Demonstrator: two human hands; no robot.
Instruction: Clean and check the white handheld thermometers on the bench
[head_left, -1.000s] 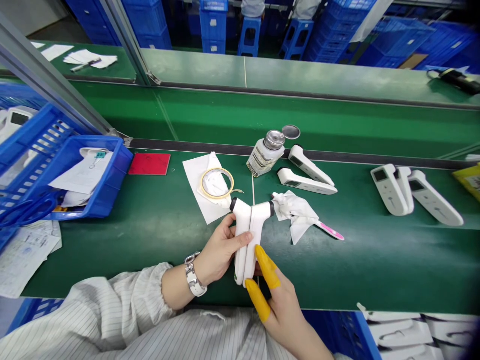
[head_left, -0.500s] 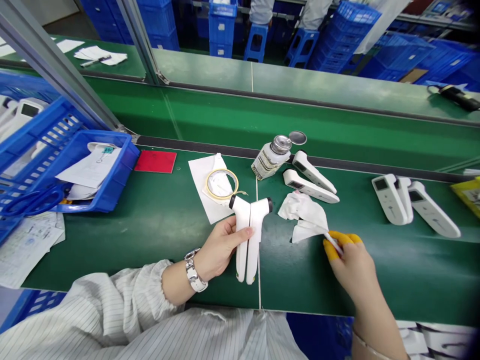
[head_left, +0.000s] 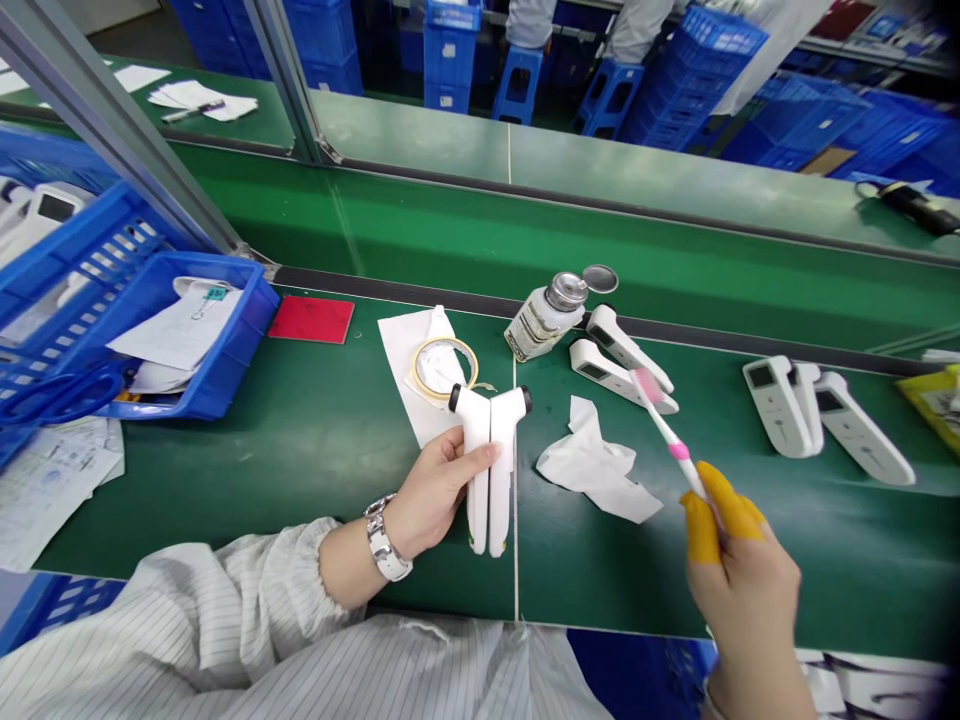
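Observation:
My left hand [head_left: 439, 485] holds two white handheld devices [head_left: 489, 470] side by side, black tips up. My right hand [head_left: 739, 560], with yellow covers on its fingertips, grips a toothbrush [head_left: 679, 450] with pink bristles, raised over the green table. A crumpled white cloth [head_left: 596, 465] lies between the hands. Behind it are a bottle [head_left: 545, 318] with its metal lid flipped open and two more white devices [head_left: 626, 355]. A tape roll [head_left: 445, 367] rests on white paper [head_left: 401, 345] beyond my left hand.
Several white devices [head_left: 862, 425] lie at the right. At the left stand a blue basket [head_left: 247, 330] with papers and blue scissors [head_left: 64, 395]. A red card [head_left: 312, 320] lies near the metal frame [head_left: 289, 90]. Stools and people's legs appear behind.
My right hand has moved right and lifted the toothbrush away from the cloth, showing its bristles. The cloth now lies flat in a different shape. My left hand has shifted slightly left with the two devices.

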